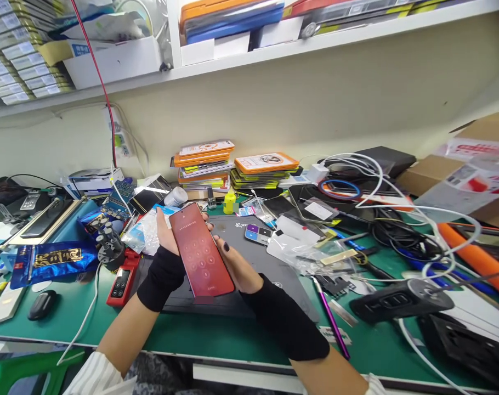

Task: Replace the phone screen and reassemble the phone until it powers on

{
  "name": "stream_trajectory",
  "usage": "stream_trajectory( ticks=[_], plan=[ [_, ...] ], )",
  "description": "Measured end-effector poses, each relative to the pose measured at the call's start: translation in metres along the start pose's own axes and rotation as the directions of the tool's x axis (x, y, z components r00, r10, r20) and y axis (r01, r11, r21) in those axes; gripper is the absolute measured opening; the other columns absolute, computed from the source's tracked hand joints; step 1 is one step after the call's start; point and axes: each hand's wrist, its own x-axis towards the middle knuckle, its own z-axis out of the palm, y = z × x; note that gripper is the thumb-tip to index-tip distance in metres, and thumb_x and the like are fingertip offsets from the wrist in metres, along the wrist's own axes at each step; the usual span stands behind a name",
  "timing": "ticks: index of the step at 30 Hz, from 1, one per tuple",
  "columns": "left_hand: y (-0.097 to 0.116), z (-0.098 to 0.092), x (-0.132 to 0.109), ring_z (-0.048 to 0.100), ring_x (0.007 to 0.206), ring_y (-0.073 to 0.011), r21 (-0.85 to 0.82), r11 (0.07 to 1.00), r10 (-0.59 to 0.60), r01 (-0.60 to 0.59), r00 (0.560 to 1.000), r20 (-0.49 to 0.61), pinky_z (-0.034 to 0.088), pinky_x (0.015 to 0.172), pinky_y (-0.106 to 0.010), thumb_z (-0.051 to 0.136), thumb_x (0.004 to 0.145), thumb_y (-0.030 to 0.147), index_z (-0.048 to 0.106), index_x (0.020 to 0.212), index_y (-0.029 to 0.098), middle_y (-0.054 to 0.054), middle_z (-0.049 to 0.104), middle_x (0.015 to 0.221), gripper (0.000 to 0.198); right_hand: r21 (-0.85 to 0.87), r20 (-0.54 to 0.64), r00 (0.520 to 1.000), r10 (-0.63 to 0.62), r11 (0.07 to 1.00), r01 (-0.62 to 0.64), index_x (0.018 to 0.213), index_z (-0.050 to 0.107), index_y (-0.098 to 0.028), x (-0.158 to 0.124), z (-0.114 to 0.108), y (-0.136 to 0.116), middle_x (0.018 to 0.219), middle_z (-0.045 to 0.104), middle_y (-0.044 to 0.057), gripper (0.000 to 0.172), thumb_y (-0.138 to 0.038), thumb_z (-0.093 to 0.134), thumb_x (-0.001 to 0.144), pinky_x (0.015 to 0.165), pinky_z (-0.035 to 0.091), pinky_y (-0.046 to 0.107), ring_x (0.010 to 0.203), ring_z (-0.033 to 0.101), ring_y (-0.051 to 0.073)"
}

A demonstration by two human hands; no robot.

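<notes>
A smartphone with a lit reddish screen is held up over the dark grey mat. Its screen shows a round-key number pad under a short line of text. My left hand grips the phone along its left edge, thumb pointing up. From the right, my right hand holds the other edge, its fingertips with dark nails showing beside the phone. Black sleeves cover both wrists. The phone's back and the fingers behind it are hidden. On the mat past my right hand lies a small device with coloured tiles.
A red device and a screwdriver-bit holder stand left of my arm. To the right lie a purple pen-like tool, a black cylindrical device and tangled cables. Stacked orange packets line the wall beneath a shelf.
</notes>
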Motion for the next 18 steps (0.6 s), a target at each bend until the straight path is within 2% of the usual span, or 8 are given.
stream_trajectory(
  ticks=[3, 8, 14, 18],
  plan=[
    [-0.004, 0.007, -0.003, 0.07, 0.078, -0.0296, -0.008, 1.0, -0.03, 0.03, 0.999, 0.032, 0.056, 0.076, -0.046, 0.035, 0.077, 0.079, 0.063, 0.101, 0.013, -0.011, 0.07, 0.079, 0.075, 0.01, 0.031, 1.0, -0.001, 1.0, 0.0, 0.093, 0.062, -0.024, -0.001, -0.001, -0.003, 0.107, 0.066, 0.006, 0.061, -0.078, 0.062, 0.064, 0.091, 0.05, 0.035, 0.102, 0.062, 0.022],
    [-0.012, 0.016, -0.009, 0.069, 0.082, -0.0312, -0.002, 0.997, -0.076, 0.076, 0.994, 0.075, 0.055, 0.077, -0.048, 0.036, 0.078, 0.078, 0.063, 0.101, 0.015, -0.012, 0.07, 0.083, 0.073, -0.003, 0.079, 0.997, 0.014, 1.0, -0.014, 0.087, 0.067, -0.024, -0.003, -0.001, -0.001, 0.095, 0.07, 0.006, 0.053, -0.072, 0.065, 0.065, 0.078, 0.055, 0.033, 0.087, 0.066, 0.021],
    [-0.016, 0.009, -0.012, 0.069, 0.081, -0.0318, 0.014, 0.996, -0.085, 0.084, 0.994, 0.072, 0.056, 0.075, -0.047, 0.032, 0.079, 0.079, 0.064, 0.099, 0.014, -0.012, 0.07, 0.082, 0.075, 0.009, 0.097, 0.995, 0.002, 1.0, -0.003, 0.093, 0.067, -0.026, -0.002, -0.007, 0.007, 0.099, 0.07, 0.005, 0.052, -0.071, 0.059, 0.07, 0.08, 0.055, 0.035, 0.092, 0.066, 0.021],
    [-0.015, 0.006, -0.015, 0.07, 0.077, -0.0317, 0.052, 0.993, -0.113, 0.11, 0.991, 0.065, 0.057, 0.069, -0.044, 0.031, 0.077, 0.082, 0.064, 0.099, 0.013, -0.013, 0.07, 0.08, 0.08, 0.027, 0.145, 0.989, 0.03, 0.999, -0.034, 0.099, 0.066, -0.027, -0.003, -0.005, 0.006, 0.094, 0.071, 0.005, 0.057, -0.075, 0.054, 0.069, 0.082, 0.054, 0.037, 0.094, 0.066, 0.022]
  ],
)
